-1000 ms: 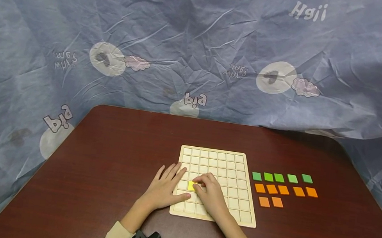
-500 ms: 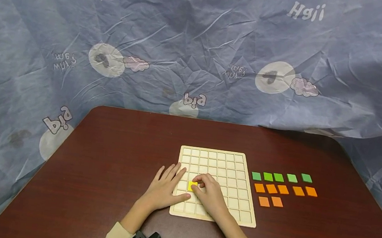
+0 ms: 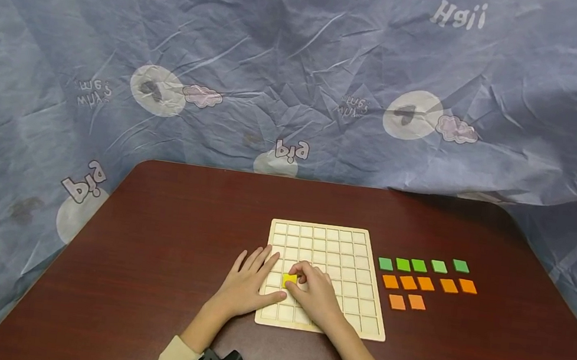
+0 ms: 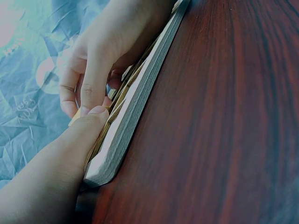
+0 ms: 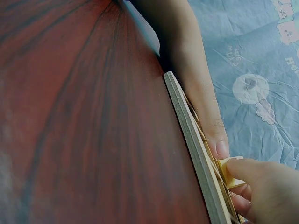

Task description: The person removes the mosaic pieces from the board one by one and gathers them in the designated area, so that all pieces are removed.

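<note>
A pale wooden grid board (image 3: 347, 249) lies on the table. My left hand (image 3: 246, 289) rests on its left edge with fingers spread and straight. On the lower left part of the grid, my right hand (image 3: 317, 296) pinches a small square yellow tile (image 3: 288, 279) between thumb and fingers. The right wrist view shows this yellow tile (image 5: 232, 171) standing at a tilt to the board, with the left thumb (image 5: 220, 145) close beside it. From the left wrist, most of the tile is hidden behind the fingers.
Right of the board lie green tiles (image 3: 418, 265) in a row, and two rows of orange tiles (image 3: 425, 284) nearer me. The dark red table (image 3: 199, 211) ends at a patterned blue cloth (image 3: 261, 46) hanging behind.
The head view has shifted slightly. Both hands keep their places on the board, and the yellow tile looks a little more tilted in the right hand's pinch.
</note>
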The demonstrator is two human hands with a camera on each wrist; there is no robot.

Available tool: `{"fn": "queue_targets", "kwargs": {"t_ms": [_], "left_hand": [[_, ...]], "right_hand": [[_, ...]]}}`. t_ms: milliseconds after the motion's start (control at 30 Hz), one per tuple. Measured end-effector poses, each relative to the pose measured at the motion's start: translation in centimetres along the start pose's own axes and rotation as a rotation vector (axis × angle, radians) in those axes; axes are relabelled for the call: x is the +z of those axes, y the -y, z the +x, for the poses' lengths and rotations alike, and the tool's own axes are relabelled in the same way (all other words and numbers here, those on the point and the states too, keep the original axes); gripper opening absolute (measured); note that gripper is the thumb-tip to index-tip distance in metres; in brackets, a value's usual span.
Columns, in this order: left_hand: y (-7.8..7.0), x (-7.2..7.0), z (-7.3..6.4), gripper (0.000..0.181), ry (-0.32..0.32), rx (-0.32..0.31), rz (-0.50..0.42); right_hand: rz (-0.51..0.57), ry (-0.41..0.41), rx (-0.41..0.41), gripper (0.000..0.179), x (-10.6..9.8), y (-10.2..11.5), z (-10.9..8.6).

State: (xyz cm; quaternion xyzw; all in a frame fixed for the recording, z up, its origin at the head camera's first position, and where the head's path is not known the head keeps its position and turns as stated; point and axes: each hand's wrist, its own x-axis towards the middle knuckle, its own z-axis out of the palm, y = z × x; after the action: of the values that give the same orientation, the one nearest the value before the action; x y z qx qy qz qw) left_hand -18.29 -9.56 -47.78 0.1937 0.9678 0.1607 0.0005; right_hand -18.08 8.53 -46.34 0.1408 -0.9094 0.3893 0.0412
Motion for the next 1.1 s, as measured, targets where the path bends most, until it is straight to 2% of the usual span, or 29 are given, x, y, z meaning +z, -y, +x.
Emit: {"fn": "queue_targets", "kwargs": {"t_ms": [567, 667, 867, 1000, 1100], "left_hand": [[-0.1, 0.0, 0.1, 0.084, 0.0, -0.005, -0.01], [-0.1, 0.0, 0.1, 0.084, 0.004, -0.007, -0.006], [-0.2, -0.2, 0.0, 0.084, -0.004, 0.006, -0.002], [-0.2, -0.2, -0.1, 0.084, -0.017, 0.01, -0.004], [-0.2, -0.3, -0.1, 0.084, -0.016, 0.008, -0.008]], "right_hand": [[0.019, 0.006, -0.021, 0.015, -0.1, -0.1, 0.0], [0.032, 0.002, -0.008, 0.013, -0.2, 0.0, 0.1], [0.139, 0.029, 0.044, 0.014, -0.7, 0.3, 0.2], [0.195, 0.041, 0.078, 0.014, -1.5, 0.5, 0.1], [0.195, 0.033, 0.095, 0.014, -2.5, 0.7, 0.1]]}}
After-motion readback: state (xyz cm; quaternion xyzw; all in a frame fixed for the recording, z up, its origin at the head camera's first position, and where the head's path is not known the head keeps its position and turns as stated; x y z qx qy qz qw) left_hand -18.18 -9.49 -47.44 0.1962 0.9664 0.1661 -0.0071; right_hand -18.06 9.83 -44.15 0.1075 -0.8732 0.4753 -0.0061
